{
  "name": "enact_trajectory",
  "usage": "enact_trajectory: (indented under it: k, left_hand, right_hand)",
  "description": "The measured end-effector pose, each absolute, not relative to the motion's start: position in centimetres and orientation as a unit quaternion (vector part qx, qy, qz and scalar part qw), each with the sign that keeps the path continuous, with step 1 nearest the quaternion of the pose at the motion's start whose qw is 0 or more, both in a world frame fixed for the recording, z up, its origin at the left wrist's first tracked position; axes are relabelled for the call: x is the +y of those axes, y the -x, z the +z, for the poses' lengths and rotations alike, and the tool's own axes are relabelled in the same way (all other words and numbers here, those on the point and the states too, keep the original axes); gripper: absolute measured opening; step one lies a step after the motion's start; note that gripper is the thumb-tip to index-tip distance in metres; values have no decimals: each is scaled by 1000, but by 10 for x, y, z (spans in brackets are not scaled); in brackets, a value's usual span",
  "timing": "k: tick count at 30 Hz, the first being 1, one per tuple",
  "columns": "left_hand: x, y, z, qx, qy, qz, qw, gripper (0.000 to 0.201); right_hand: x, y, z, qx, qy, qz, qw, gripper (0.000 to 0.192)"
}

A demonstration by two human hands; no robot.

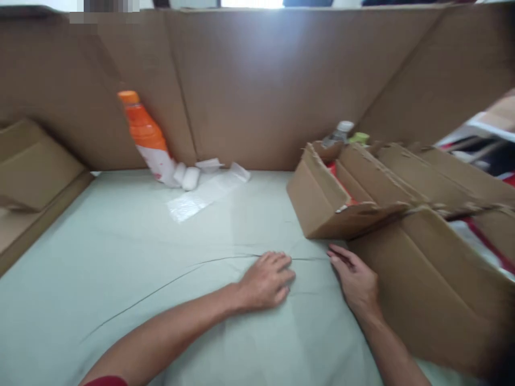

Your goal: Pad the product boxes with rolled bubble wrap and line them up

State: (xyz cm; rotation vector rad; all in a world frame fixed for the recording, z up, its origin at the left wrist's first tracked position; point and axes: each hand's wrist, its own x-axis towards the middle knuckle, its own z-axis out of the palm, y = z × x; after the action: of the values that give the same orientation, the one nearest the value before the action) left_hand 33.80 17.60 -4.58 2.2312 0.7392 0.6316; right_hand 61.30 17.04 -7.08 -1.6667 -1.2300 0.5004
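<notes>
A thin dark strand [161, 287], like a thread or wire, curves across the pale green cloth [132, 236] from the lower left. My left hand [267, 281] lies palm down over it, thumb and forefinger apart, the other fingertips resting on the strand. Between my two hands the strand runs almost straight. Its right end meets the fingertips of my right hand [358, 281], where thumb and fingers are pinched together. That hand is beside the corner of a cardboard box [317, 187]. Fine detail at the fingertips is blurred.
An orange and white bottle [148, 139] leans against the cardboard wall [249, 86]. White rolls [190, 178] and a clear plastic wrapper [193, 201] lie beside it. More cardboard compartments [422, 284] stand at right, with a clear bottle [340, 134] behind. An open cardboard box [32, 166] is at left.
</notes>
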Motion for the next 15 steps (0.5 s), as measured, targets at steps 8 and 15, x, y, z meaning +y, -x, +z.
enact_trajectory:
  k: [8,15]
  left_hand:
    - [82,-192,-36,372,-880,176,238,42]
    - [67,-78,-24,476,-811,242,238,42]
  right_hand:
    - [174,-598,-80,-720,627,34,294,45]
    - [153,-478,-90,-831,491,-39,258,45]
